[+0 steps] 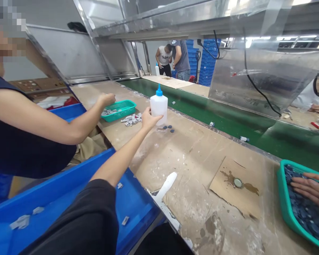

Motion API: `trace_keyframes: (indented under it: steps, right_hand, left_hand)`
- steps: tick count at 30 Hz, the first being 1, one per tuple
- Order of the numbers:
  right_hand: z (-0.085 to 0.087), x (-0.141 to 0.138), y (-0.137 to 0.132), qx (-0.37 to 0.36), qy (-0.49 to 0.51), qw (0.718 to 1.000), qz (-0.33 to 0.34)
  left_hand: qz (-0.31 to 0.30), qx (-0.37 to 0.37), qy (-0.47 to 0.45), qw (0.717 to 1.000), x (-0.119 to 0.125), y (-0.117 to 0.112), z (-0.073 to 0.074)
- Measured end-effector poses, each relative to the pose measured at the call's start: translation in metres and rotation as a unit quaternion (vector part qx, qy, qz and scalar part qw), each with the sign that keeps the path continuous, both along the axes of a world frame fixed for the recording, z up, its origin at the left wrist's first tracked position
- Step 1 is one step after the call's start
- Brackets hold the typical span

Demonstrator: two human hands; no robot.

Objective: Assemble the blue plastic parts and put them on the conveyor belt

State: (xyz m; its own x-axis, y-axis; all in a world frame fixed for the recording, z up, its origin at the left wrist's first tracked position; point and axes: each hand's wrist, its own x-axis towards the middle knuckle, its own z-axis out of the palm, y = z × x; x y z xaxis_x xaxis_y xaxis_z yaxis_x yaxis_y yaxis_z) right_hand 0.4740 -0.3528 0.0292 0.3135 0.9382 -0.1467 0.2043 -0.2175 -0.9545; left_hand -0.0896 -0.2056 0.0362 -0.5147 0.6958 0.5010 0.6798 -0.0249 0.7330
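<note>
My left hand [149,119] is stretched far forward, its fingers and thumb wrapped round the lower part of a white squeeze bottle [159,104] with a blue nozzle cap that stands upright on the worn bench. A few dark round pieces [169,128] lie by the bottle's base, and a pile of small white parts [131,119] lies just left of my hand. My right hand [312,188] rests flat with fingers spread on dark blue parts inside a teal basket [284,202] at the right edge.
A co-worker's arm and closed hand [106,99] reach over a second teal basket [119,109]. A green conveyor belt [228,124] runs behind the bench. A glue-stained cardboard piece [236,198] carries a round part. A blue bin [69,191] lies near left. Other people stand beyond.
</note>
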Motion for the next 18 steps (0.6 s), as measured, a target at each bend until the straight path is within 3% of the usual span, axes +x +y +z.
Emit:
trace_keyframes:
  steps: [4, 8, 13, 18]
  right_hand:
    - [0.011, -0.012, -0.003, 0.017, 0.029, 0.999, -0.017]
    - [0.013, -0.015, -0.004, 0.032, 0.056, 0.998, 0.009]
    - [0.014, -0.016, -0.005, 0.051, 0.079, 0.995, 0.03]
    - [0.015, -0.015, -0.005, 0.058, 0.087, 0.994, 0.036]
  left_hand:
    - [-0.117, 0.001, 0.16, 0.98, 0.036, -0.036, 0.029]
    - [-0.252, -0.046, 0.317, 0.913, 0.092, -0.082, 0.051]
    - [-0.383, -0.084, 0.429, 0.814, 0.142, -0.12, 0.044]
    - [-0.431, -0.123, 0.479, 0.755, 0.161, -0.126, 0.03]
